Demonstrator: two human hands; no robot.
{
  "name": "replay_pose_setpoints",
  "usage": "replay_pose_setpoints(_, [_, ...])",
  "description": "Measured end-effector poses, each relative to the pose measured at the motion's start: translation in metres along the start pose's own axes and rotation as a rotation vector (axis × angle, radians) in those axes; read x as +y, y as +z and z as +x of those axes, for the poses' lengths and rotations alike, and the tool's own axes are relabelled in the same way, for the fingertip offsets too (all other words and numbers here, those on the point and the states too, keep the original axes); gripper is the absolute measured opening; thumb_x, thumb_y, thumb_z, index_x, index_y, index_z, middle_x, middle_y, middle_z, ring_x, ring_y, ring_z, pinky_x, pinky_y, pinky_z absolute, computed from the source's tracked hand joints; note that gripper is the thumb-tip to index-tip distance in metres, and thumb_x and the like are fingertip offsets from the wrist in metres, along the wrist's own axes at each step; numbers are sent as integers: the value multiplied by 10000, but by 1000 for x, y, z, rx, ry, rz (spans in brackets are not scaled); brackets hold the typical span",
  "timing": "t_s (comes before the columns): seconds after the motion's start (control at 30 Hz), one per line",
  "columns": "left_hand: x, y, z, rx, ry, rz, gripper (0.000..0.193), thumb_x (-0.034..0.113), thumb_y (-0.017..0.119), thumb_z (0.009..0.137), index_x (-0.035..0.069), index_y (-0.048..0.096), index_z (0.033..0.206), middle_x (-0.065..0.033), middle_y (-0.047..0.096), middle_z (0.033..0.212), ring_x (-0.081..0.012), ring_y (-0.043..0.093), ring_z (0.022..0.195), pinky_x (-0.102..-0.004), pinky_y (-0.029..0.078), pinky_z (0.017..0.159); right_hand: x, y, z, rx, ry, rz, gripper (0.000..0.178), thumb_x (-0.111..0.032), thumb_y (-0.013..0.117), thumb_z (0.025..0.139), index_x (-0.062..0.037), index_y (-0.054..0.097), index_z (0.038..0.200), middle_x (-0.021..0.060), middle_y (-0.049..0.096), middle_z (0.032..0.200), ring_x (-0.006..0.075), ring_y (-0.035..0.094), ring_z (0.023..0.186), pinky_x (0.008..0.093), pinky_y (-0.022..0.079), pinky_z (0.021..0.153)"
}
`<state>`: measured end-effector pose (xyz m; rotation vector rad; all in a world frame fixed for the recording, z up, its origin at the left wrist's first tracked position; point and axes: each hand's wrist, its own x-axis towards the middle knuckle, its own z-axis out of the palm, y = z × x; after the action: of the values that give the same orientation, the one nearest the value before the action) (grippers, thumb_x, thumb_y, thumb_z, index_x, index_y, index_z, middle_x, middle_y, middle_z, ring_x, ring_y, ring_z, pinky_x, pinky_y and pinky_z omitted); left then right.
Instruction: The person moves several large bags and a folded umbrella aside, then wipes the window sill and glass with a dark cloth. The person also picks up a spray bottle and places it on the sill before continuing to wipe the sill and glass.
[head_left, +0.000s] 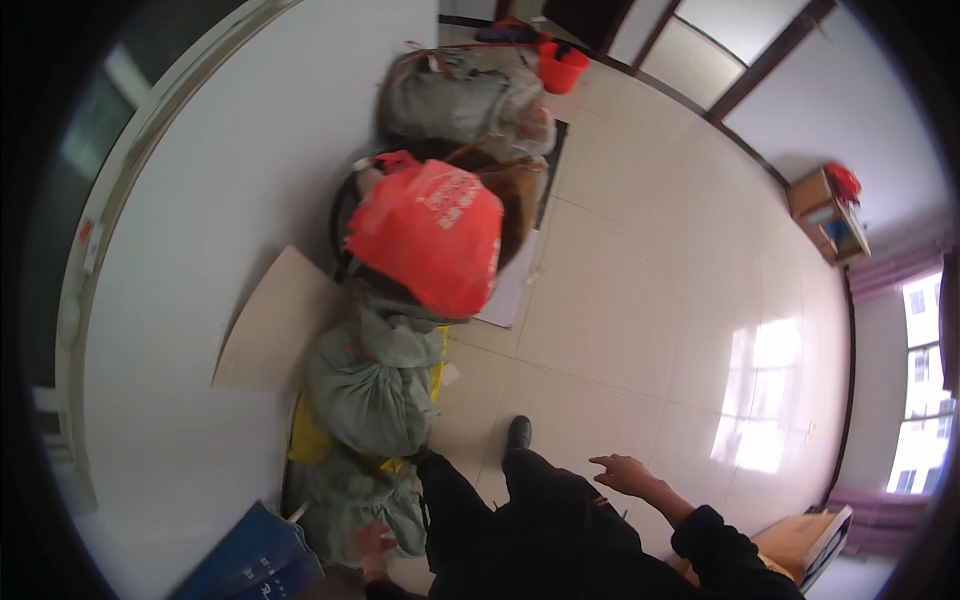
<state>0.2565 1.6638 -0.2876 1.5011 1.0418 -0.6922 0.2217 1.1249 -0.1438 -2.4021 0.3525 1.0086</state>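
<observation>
My left hand, smeared by motion, is low in the picture in front of a grey-green sack; whether it touches the sack I cannot tell. To the right of my legs, my right hand hangs over the floor with fingers stretched out and nothing in it. Another grey-green sack, gathered at its top, stands just beyond the first. Farther along the wall a red plastic bag lies on top of a brown sack.
Filled grey bags and a red bucket stand at the far end. A tan board leans against the left wall. Nearer are a blue package and, at right, a cardboard box. A wooden cabinet stands by the far right wall.
</observation>
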Motion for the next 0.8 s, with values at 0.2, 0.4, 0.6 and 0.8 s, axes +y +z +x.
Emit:
replay_pose_setpoints(0.2, [62,155,-31,-328,125,273,344,276,571,809,68,512,1077,-85,597,897,-241,628,650,-329,505,571,109,54,-91,140,391,436,458,-320,591,764,-135,523,1178,143,633,805,269,608,794,370,473,718])
replay_pose_setpoints(0.4, [127,236,-18,-406,168,468,311,244,556,825,58,510,1070,-80,576,946,-233,634,709,-310,495,573,145,135,-118,133,596,806,503,-289,621,749,-80,510,1193,91,619,608,160,604,563,304,486,561])
replay_pose_setpoints(0.6, [140,255,19,-435,88,551,321,266,565,812,53,506,1046,-106,592,800,-253,639,642,-334,495,493,131,88,-89,81,567,834,500,-297,666,734,-102,536,1176,105,640,742,147,610,660,278,484,589])
replay_pose_setpoints(0.8, [158,259,46,-341,-136,402,246,294,638,741,74,534,772,-103,552,703,-296,614,645,-416,477,526,156,-2,-29,243,514,717,470,-337,596,750,-114,540,1159,102,640,688,202,624,618,319,498,652])
